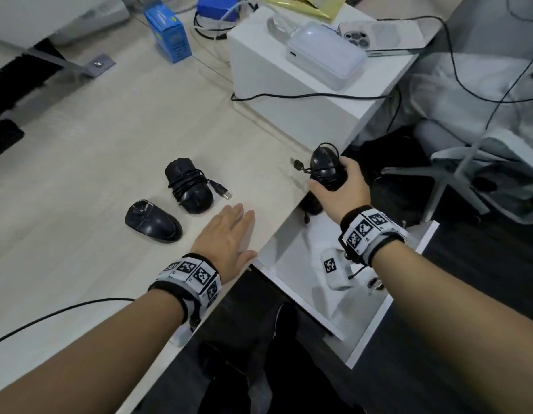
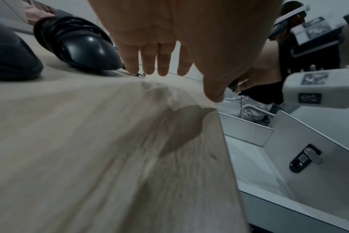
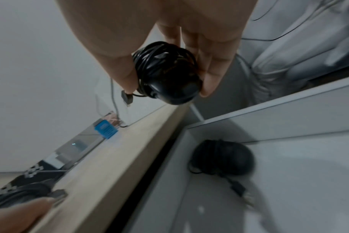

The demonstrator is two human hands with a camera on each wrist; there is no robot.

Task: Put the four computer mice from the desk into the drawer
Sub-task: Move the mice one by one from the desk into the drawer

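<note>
Now one cord-wrapped mouse (image 1: 327, 168) is pinched between the right hand's (image 1: 341, 189) thumb and fingers, above the open drawer (image 1: 292, 258).
Inside the drawer lies another mouse (image 3: 223, 157); two more mice (image 1: 189, 186) (image 1: 153, 221) sit on the desk (image 1: 94, 150) beside the drawer, near the flat, spread left hand (image 1: 229, 237).

Pale wood desk (image 1: 94, 138), white cabinet (image 1: 289, 94), dark floor (image 1: 483, 279).

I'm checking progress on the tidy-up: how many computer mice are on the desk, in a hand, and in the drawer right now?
On the desk: 2, a cord-wrapped mouse and a mouse nearer the person
In the right hand: 1, a wrapped mouse
In the drawer: 1 mouse
Total: 4
</note>
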